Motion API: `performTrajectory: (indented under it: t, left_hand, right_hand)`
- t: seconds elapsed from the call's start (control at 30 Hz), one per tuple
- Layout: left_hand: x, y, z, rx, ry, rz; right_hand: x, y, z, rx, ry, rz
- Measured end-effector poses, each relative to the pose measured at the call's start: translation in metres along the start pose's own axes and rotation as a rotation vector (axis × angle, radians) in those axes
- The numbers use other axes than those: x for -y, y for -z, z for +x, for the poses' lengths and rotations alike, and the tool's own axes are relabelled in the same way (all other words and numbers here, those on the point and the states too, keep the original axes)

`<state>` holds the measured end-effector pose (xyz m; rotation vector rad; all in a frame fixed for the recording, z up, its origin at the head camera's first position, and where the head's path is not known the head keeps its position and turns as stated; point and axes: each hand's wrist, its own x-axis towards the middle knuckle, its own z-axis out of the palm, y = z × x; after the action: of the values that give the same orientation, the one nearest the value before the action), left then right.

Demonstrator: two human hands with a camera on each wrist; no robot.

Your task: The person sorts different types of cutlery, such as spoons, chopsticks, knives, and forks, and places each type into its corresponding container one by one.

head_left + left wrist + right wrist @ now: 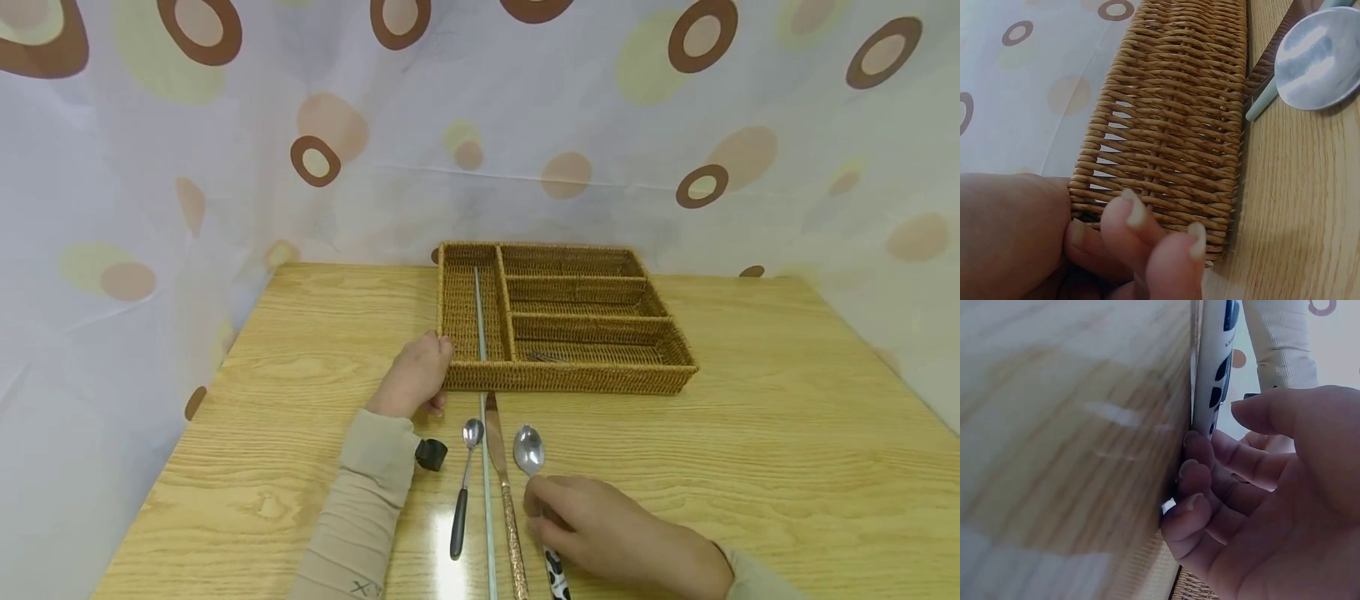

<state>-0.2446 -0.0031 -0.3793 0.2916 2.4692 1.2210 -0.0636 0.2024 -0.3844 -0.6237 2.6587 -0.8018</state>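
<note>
My left hand [415, 375] grips the front left corner of a wicker cutlery tray [570, 377], its fingertips [1138, 215] at the woven wall. My right hand [600, 525] is over a large spoon [529, 450] with a black-and-white handle [1215, 369]. Its fingertips touch the handle low at the table, while the thumb stands apart from it. Left of that spoon lie a knife [497, 442] with a patterned copper-coloured handle, a pale green chopstick [489, 517] and a small spoon [459, 521] with a black handle.
Another pale stick [480, 312] lies in the tray's long left compartment. Metal tines [542, 357] show in the front right compartment. A patterned cloth [525, 100] hangs behind the wooden table [765, 433] and along its sides.
</note>
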Motion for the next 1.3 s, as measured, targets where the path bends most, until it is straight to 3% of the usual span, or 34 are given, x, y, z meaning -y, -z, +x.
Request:
performTrajectory:
  t: [0.87,1.2,1.3]
  left_hand:
    - [0.003,-0.001,0.002,0.004,-0.009,-0.012]
    - [0.004,-0.001,0.003,0.003,-0.016,-0.01]
    - [0.003,-0.001,0.003,0.003,-0.015,-0.015]
  right_hand:
    - [0.001,-0.007,-0.003,-0.107,-0.071,-0.038]
    - [-0.01,0.006,-0.013,-0.139,-0.149,-0.044]
    - [-0.015,0.011,-0.019,-0.184,-0.123,-0.082]
